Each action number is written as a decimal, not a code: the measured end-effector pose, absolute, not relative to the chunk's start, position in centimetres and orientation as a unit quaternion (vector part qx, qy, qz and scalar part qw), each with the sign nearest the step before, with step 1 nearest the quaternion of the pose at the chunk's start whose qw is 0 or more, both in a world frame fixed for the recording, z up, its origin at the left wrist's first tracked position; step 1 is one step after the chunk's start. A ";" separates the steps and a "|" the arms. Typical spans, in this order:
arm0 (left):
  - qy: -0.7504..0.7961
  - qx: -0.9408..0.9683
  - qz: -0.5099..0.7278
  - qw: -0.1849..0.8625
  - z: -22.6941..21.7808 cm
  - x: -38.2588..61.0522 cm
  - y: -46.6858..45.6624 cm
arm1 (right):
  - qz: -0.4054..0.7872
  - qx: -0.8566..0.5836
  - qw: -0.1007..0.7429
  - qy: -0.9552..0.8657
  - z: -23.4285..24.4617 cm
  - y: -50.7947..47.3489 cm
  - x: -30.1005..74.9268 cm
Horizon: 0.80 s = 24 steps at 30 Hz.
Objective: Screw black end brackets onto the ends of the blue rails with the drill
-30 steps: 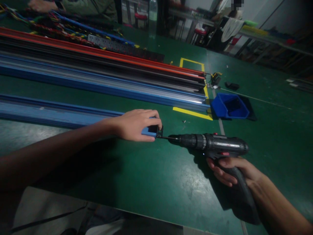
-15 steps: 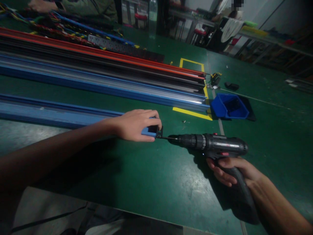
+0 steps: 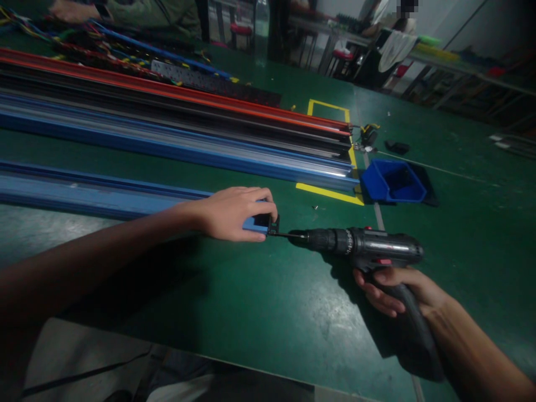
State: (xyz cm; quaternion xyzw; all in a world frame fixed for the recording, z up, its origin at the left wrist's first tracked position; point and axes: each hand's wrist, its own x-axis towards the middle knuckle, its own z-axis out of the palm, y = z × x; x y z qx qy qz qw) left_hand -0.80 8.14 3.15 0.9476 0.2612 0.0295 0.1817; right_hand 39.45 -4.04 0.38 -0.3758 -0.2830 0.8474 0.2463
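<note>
A long blue rail (image 3: pixel 96 195) lies across the green table (image 3: pixel 259 312), its end near the middle. My left hand (image 3: pixel 234 212) is wrapped over that end, fingers closed around it and a small black end piece (image 3: pixel 273 225). My right hand (image 3: pixel 397 290) grips the handle of a black cordless drill (image 3: pixel 368 251), which lies level and points left. The drill's bit (image 3: pixel 285 235) touches the black end piece.
Several long rails, blue (image 3: pixel 176 148), black and red (image 3: pixel 167 92), lie side by side further back. A blue bin (image 3: pixel 393 181) stands at their right end beside yellow floor-tape marks (image 3: pixel 330 194). A small screw (image 3: pixel 315 207) lies loose. Another person's arm (image 3: pixel 125 11) rests at the far edge.
Almost nothing has moved; the drill and my right hand have shifted very slightly to the left, toward the rail end.
</note>
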 end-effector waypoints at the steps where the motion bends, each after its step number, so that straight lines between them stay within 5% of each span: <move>1: 0.261 0.948 0.031 0.183 3.1 -0.8 8.1 | 0.847 -0.375 0.247 -0.283 0.3 -4.0 39.5; 24: 0.261 0.948 0.031 0.179 3.0 -0.9 8.1 | 0.860 -0.362 0.241 -0.269 0.2 -4.0 39.6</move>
